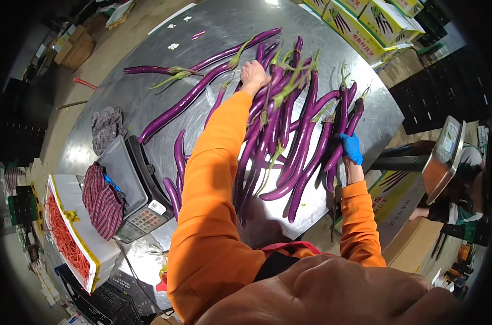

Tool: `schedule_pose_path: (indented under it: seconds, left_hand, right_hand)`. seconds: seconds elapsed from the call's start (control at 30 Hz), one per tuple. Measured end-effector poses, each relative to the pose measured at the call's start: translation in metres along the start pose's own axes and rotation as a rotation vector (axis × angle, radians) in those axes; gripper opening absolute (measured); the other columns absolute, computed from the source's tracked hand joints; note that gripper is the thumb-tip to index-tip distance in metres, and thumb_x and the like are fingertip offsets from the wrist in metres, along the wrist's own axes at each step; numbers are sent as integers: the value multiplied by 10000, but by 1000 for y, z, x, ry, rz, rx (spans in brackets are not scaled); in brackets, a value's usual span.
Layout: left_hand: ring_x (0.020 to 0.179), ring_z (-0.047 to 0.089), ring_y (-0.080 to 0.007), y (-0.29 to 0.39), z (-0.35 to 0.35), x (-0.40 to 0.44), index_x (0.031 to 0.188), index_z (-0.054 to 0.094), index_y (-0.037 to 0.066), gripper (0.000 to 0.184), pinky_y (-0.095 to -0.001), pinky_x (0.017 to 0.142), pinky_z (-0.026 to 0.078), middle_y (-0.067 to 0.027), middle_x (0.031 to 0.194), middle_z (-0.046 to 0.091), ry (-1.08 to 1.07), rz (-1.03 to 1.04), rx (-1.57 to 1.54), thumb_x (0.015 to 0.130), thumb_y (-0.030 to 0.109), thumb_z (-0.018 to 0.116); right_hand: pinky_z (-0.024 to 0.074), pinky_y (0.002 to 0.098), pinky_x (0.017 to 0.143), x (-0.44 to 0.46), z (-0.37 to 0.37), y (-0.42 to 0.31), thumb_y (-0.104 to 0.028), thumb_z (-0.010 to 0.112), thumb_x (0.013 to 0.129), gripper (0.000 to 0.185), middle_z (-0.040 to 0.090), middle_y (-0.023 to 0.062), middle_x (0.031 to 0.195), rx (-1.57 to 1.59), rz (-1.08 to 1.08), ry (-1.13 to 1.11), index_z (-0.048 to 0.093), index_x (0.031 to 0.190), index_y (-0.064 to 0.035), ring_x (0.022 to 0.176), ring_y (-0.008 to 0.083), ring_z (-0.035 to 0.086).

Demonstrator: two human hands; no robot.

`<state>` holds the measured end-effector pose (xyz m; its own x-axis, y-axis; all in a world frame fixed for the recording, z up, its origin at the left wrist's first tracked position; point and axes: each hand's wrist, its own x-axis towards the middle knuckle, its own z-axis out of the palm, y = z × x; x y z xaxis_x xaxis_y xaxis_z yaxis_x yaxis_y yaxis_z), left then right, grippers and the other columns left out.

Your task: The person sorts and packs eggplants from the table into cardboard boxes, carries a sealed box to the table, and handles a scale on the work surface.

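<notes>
A: Where are the eggplants?
B: The long purple eggplants (286,122) lie in a loose, overlapping heap at the centre of the frame, most of their green stem ends toward the top.
A: All of them?
B: No. One long curved eggplant (186,103) slants across the upper left, and a few more lie left of centre, partly behind the orange sleeve (211,162).
A: And the left hand?
B: The left hand (254,76), bare, is at the top edge of the heap, fingers bent down among the stems. They're hidden, so I can't tell whether they are clamped on anything.
A: The right hand?
B: The right hand (350,148), in a blue glove, is right of centre, its fingers wrapped around an eggplant at the heap's right edge.
A: What's underneath?
B: A shiny metal table (121,86).
A: And farther out?
B: At left, a scale with a keypad (148,218), a striped cloth (101,203) against it, and a grey crumpled bundle (108,130) above. Lower left, a white box (102,257) holds red strands (64,233). Printed yellow-green cartons (360,35) stand at upper right, with black crates (441,92) below them.
</notes>
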<state>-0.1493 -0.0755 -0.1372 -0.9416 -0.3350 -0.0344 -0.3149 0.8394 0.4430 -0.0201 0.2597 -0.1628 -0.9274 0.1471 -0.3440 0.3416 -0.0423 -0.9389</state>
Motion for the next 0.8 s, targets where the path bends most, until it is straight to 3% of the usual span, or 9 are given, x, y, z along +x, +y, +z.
schedule_pose_path:
  seconds: [0.13,0.23,0.37,0.5,0.67,0.73,0.77,0.8]
  left_hand:
    - [1106,514,-368,21,17,1,1152,526,-20,649,-405,894,452,-271,1219,482,-210,4,49,659,357,714]
    - [1109,534,-313,29,34,12,1099,581,-9,509,-380,908,452,-247,1157,544,-327,8,-70,696,282,690]
    - [1056,567,-319,27,36,8,1005,627,-29,374,-382,879,463,-247,1085,584,-282,-139,-205,700,188,635]
    - [1052,560,-349,15,39,12,958,645,-37,350,-368,852,470,-250,1066,590,-380,-115,-241,691,189,631]
    - [945,617,-337,24,29,-12,913,657,-37,316,-386,791,488,-228,993,630,-293,24,-214,688,180,615]
    - [754,648,-299,22,35,-16,872,663,-14,278,-401,691,507,-185,881,660,-581,4,-607,674,179,638]
    - [754,648,-299,19,36,-14,872,663,-14,278,-401,691,507,-185,881,660,-569,-13,-626,674,179,638]
    - [707,640,-289,17,38,-11,856,662,-6,262,-402,661,507,-173,850,659,-709,-61,-738,669,177,646]
  right_hand:
    - [486,324,626,-5,4,-4,25,601,660,360,616,103,810,79,48,17,550,1016,29,667,216,587]
    - [485,322,649,-10,12,-3,35,604,658,368,618,101,826,94,2,46,547,1022,27,688,208,586]
    - [488,320,663,-17,19,3,37,602,665,366,615,101,851,28,-156,91,542,1025,15,712,202,587]
    - [491,317,683,-22,26,10,33,601,676,377,608,101,876,-44,-184,110,520,1043,-1,735,198,585]
    - [483,319,698,-1,38,29,29,607,655,412,604,110,905,-312,-263,164,478,1045,-10,764,204,581]
    - [481,320,701,6,42,29,26,610,650,424,602,113,913,-427,-314,168,467,1046,-12,770,206,579]
    - [479,338,714,8,41,29,6,623,643,438,607,133,915,-428,-316,152,462,1049,-8,786,234,588]
    - [477,356,726,8,40,28,-13,637,636,454,612,153,918,-428,-317,138,458,1052,-3,802,262,597]
